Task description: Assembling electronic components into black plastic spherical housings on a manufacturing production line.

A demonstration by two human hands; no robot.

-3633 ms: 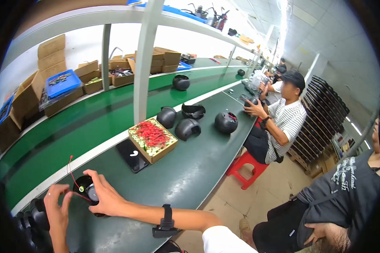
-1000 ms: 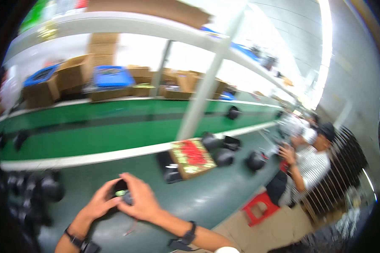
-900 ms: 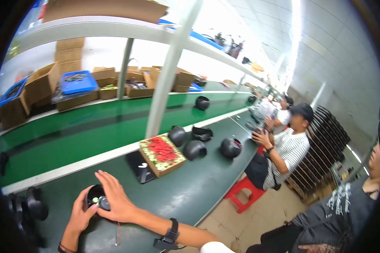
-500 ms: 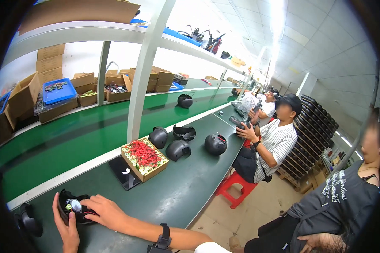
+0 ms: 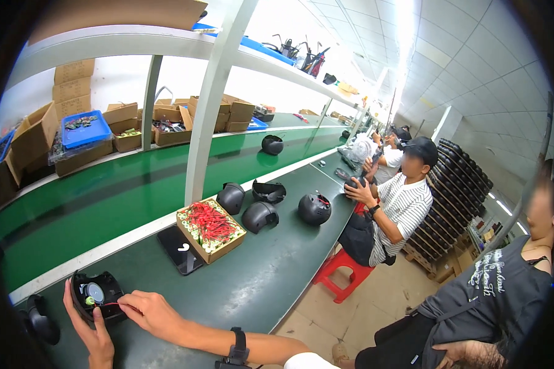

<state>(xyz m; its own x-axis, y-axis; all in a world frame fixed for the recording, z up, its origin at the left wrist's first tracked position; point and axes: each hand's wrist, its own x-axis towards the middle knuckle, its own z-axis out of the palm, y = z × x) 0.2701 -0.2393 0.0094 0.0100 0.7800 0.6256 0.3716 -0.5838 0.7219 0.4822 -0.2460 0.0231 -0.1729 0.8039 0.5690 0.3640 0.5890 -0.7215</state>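
We note the shell now sits lower left; left hand cups it, right hand pinches its red wire, so wiring proceeds.

This was a factory assembly line. A long dark green counter ran beside a brighter green conveyor belt, with a white metal frame post carrying an overhead shelf. Open brown cardboard boxes of parts and a blue plastic tray lined the far side. Rounded black plastic shells lay along the counter, and several seated workers sat in a row down its length on stools.
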